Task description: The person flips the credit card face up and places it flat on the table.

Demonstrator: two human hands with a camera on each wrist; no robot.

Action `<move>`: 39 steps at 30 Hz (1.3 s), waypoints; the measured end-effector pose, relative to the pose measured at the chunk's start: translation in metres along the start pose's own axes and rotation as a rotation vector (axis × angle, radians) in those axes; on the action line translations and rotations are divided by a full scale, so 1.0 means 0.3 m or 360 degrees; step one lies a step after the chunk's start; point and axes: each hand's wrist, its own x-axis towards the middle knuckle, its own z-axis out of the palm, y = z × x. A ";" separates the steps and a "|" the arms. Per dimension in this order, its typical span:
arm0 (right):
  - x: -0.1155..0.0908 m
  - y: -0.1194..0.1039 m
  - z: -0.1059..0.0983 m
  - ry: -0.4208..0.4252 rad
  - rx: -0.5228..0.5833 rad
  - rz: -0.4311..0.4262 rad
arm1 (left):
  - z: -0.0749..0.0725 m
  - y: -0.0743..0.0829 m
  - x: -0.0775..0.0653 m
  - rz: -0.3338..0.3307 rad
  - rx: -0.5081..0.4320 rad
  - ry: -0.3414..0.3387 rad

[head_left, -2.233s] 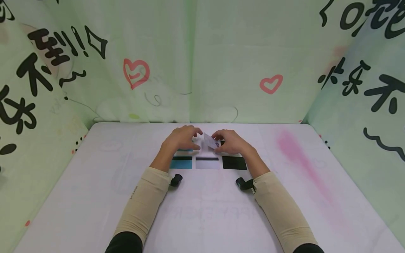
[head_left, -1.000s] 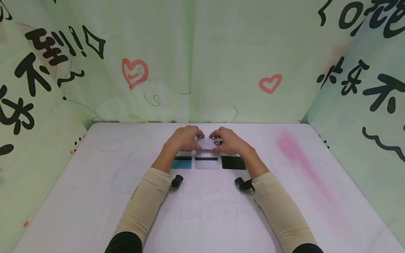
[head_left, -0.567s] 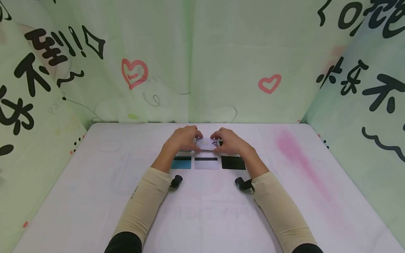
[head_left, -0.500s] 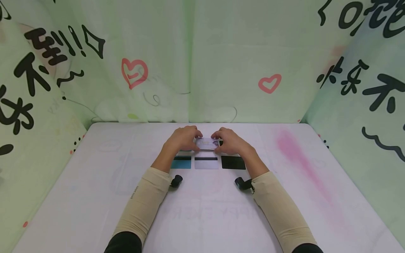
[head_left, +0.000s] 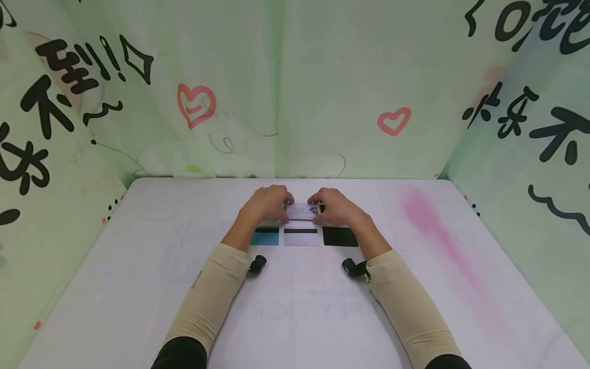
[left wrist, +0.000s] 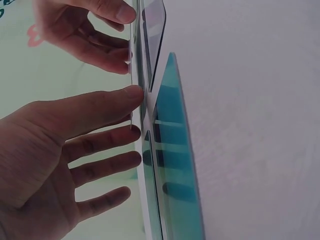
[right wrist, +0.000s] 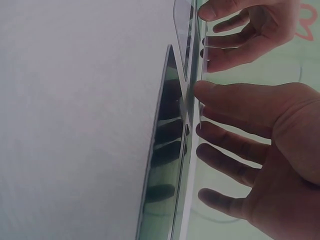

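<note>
A pale lavender card (head_left: 301, 210) with a small dark print at its right end lies level, between both hands, in the middle of the back row. My left hand (head_left: 269, 204) pinches its left end, thumb on the near edge and index finger on the far edge. At the right end, my right hand (head_left: 335, 207) pinches it the same way. The other fingers of both hands are spread apart, as the right wrist view shows for the right hand's fingers (right wrist: 225, 205). Whether the card touches the table is hard to tell.
In front lies a row of cards: a blue striped card (head_left: 265, 237), a lavender striped card (head_left: 301, 238) and a black card (head_left: 340, 237). More back-row cards are mostly hidden by the hands. A printed curtain (head_left: 299, 102) hangs behind the white table (head_left: 295, 307).
The lavender card was tilted up in my right hand, with my left hand apart from it. Now it lies level, pinched at both ends. During the last half second the hands have barely moved.
</note>
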 end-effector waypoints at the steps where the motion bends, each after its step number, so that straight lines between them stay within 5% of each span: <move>1: 0.000 0.000 0.000 0.0000 -0.0004 -0.0003 | 0.000 0.000 0.001 0.0002 0.0002 -0.0004; 39: 0.000 -0.003 0.007 -0.0014 -0.0018 0.0021 | 0.001 0.016 -0.011 -0.0019 0.0022 -0.0035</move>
